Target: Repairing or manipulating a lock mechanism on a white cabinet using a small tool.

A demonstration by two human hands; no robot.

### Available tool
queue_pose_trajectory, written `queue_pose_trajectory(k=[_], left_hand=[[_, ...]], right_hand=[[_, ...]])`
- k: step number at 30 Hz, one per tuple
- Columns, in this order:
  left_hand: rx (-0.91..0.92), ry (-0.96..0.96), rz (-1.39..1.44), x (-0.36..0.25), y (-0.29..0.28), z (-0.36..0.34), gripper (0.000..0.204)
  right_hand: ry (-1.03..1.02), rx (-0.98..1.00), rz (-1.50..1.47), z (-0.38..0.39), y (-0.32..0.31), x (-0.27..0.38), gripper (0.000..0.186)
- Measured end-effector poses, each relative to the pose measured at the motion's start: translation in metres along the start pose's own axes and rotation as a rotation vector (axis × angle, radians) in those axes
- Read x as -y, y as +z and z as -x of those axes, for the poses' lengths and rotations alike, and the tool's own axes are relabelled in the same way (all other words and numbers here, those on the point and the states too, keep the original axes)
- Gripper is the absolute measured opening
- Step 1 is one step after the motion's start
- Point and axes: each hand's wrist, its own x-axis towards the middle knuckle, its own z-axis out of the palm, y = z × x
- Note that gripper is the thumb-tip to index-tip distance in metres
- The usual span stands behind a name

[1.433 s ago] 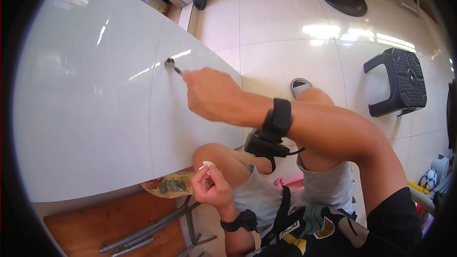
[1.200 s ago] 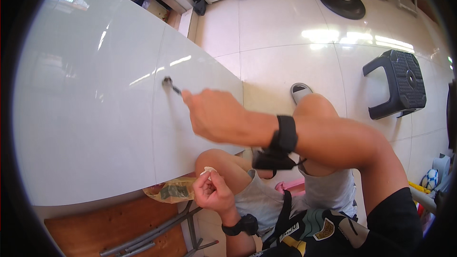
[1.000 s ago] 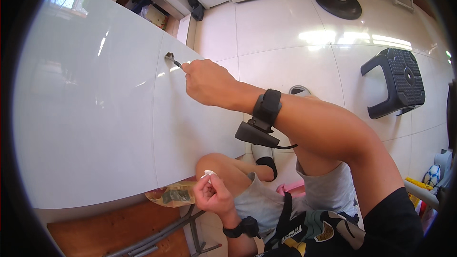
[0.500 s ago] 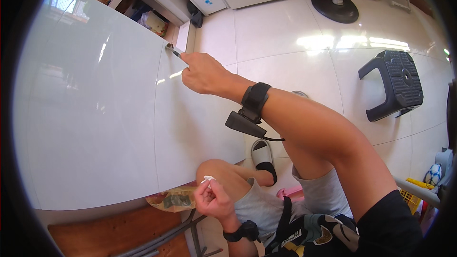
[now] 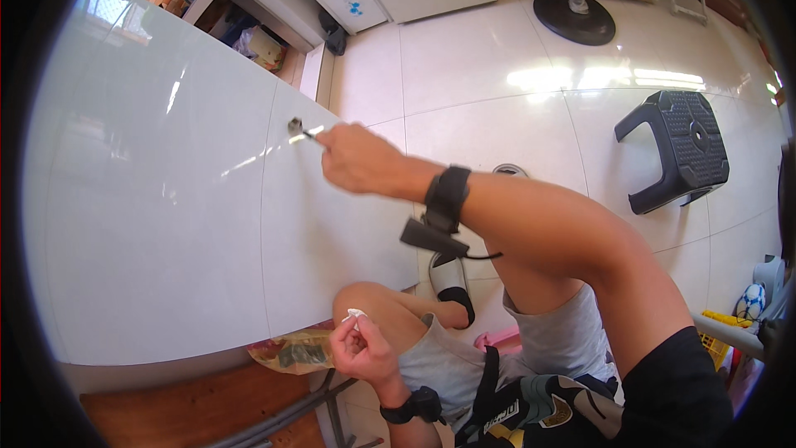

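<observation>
Thin silvery metal tool [image 5: 305, 132], tip against a glossy white tiled wall [image 5: 166, 224].
Right hand [image 5: 358, 159] pinches its handle, the small grey head at a tile joint; left hand [image 5: 361, 348] by the knee, pinching a white scrap [image 5: 355, 314].

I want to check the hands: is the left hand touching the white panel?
No, the left hand is by the knee, holding a small white piece, apart from the white panel.
</observation>
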Motion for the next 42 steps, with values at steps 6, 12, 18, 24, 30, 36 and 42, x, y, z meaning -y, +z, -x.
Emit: queue_pose_trajectory(k=[6,12,18,24,30,36,42], left_hand=[[-0.022,0.045,0.001,0.001,0.0,-0.003,0.01],[0.041,-0.031,0.026,0.013,-0.009,-0.005,0.01],[0.055,-0.049,0.003,-0.001,-0.004,-0.008,0.012],[0.054,-0.236,0.023,-0.011,-0.006,-0.011,0.014],[0.104,-0.233,0.072,-0.02,0.003,-0.021,0.014],[0.117,-0.094,-0.017,-0.015,0.001,-0.044,0.014],[0.164,0.059,-0.142,-0.024,0.026,-0.096,0.013]], right_hand=[[0.062,0.09,-0.007,0.029,0.005,0.026,0.024],[0.067,0.168,0.0,0.042,0.002,0.026,0.026],[0.104,0.221,-0.026,0.044,-0.004,0.027,0.034],[0.051,0.241,-0.027,0.071,0.018,0.032,0.031],[0.055,0.198,-0.038,0.056,0.012,0.019,0.03],[0.039,0.269,-0.028,0.063,-0.001,0.023,0.033],[0.151,0.177,0.023,0.038,0.003,-0.002,0.02]])
